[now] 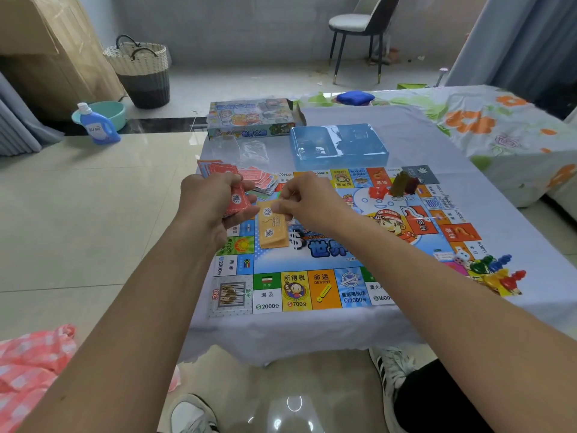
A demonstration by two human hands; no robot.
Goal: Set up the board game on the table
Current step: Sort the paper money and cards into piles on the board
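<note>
The colourful game board point(312, 289) lies flat on a small table with a pale cloth point(421, 142). My left hand point(212, 201) grips a stack of red cards point(239, 200) above the board's left edge. My right hand point(307, 198) pinches the top end of an orange card stack point(273, 229) that rests on the board. More red cards and paper money point(262, 179) lie fanned at the far left corner. Coloured pawns point(496, 271) and dice point(461, 257) sit at the right edge. Red and dark houses point(402, 184) stand near the far side.
The game box point(253, 118) and a blue plastic tray point(338, 145) sit at the table's far end, with clear bags point(240, 150) beside them. A floral-covered bed point(499, 132) is right. On the floor are a basket point(142, 73), a detergent bottle point(96, 125) and a chair point(359, 32).
</note>
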